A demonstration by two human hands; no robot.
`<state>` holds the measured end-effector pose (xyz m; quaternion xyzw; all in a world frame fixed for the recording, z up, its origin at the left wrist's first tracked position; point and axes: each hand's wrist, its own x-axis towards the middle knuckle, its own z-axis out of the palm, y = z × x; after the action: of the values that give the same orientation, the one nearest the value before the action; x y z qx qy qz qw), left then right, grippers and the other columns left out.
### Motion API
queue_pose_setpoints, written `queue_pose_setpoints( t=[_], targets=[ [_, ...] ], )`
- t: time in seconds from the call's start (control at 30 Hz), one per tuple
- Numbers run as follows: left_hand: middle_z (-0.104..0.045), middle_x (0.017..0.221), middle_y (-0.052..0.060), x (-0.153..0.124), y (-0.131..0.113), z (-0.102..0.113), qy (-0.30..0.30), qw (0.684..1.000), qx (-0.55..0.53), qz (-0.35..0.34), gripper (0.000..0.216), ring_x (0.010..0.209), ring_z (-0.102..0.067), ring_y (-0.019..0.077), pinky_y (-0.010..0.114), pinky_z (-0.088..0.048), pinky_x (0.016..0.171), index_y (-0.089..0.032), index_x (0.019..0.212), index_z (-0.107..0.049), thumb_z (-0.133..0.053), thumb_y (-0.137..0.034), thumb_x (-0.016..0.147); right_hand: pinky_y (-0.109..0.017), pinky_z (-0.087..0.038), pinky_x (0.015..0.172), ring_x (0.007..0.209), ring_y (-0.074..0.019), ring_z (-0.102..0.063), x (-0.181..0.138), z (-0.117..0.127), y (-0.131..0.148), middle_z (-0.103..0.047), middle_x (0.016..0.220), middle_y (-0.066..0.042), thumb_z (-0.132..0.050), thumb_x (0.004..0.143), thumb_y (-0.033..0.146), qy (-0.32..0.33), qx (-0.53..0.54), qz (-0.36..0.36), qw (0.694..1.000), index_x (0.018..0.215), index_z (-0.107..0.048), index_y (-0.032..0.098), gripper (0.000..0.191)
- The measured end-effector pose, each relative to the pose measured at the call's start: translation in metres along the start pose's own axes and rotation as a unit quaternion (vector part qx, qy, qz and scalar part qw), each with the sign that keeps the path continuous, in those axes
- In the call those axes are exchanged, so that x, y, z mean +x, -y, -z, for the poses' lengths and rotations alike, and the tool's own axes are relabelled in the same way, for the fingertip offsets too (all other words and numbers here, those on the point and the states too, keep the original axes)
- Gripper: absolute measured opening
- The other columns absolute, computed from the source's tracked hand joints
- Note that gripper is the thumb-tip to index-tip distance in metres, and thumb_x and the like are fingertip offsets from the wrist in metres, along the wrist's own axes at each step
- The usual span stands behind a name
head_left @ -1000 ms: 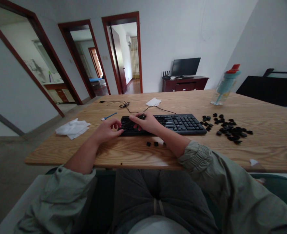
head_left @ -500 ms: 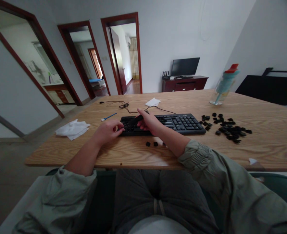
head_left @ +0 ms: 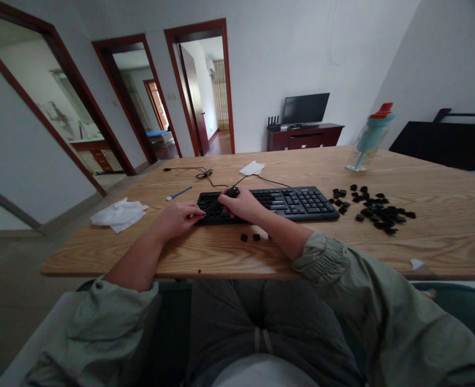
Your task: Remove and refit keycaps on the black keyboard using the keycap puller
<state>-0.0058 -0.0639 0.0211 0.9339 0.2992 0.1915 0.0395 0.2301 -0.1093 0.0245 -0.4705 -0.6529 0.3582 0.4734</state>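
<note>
A black keyboard (head_left: 297, 202) lies on the wooden table (head_left: 443, 242), with bare key sockets at its left end. My right hand (head_left: 241, 206) rests over that left end, fingers closed around a dark tool whose rounded end shows above the knuckles. My left hand (head_left: 178, 217) sits at the keyboard's left edge, fingers curled and pinching against it; what they hold is too small to name. Three loose black keycaps (head_left: 250, 237) lie just in front of the keyboard near my right forearm. A pile of several removed keycaps (head_left: 376, 210) lies to the keyboard's right.
A crumpled white tissue (head_left: 119, 213) lies at the left, a blue brush (head_left: 179, 193) behind it. Another tissue (head_left: 252, 168) and the keyboard cable (head_left: 203, 173) lie at the back. A teal bottle (head_left: 368, 138) stands far right. A small white scrap (head_left: 417, 263) sits near the front edge.
My right hand lifted the dark tool off the keyboard half a second ago and has brought it back down onto the left end. My left hand stayed at the keyboard's left edge.
</note>
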Motion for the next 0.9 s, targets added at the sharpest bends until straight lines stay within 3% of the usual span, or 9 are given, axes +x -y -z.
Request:
queue_pose_setpoints(
  t=[0.33,0.63,0.9],
  targets=[
    [-0.074,0.1,0.005,-0.001,0.003,0.001,0.012,0.999,0.026,-0.016,0.033,0.086,-0.067,0.0178,0.029,-0.051,0.08,-0.024,0.107,-0.078,-0.047,-0.03,0.095,-0.021,-0.042,0.045,0.047,-0.0103,-0.054,0.003,-0.001,-0.009,-0.062,0.06,0.002,-0.058,0.085,0.027,0.005,-0.034,0.004,0.999,0.077,-0.061,0.018,0.013],
    [-0.075,0.1,0.005,-0.001,0.0,0.002,0.024,0.998,0.045,-0.039,0.031,0.087,-0.068,0.0183,0.03,-0.051,0.08,-0.025,0.102,-0.079,-0.048,-0.026,0.095,-0.025,-0.045,0.067,0.071,-0.0129,-0.06,-0.015,0.0,-0.006,-0.069,0.08,0.0,-0.067,0.079,0.03,0.004,-0.093,0.108,0.99,0.088,-0.07,0.017,0.016],
    [-0.075,0.101,0.007,0.002,0.005,-0.003,0.023,0.999,0.04,-0.029,0.031,0.088,-0.069,0.0203,0.033,-0.051,0.081,-0.022,0.106,-0.077,-0.048,-0.027,0.096,-0.025,-0.042,0.053,0.053,-0.0121,-0.055,0.001,-0.002,-0.011,-0.067,0.069,-0.002,-0.057,0.09,0.032,0.021,-0.074,0.053,0.996,0.082,-0.062,0.017,0.018]
  ],
)
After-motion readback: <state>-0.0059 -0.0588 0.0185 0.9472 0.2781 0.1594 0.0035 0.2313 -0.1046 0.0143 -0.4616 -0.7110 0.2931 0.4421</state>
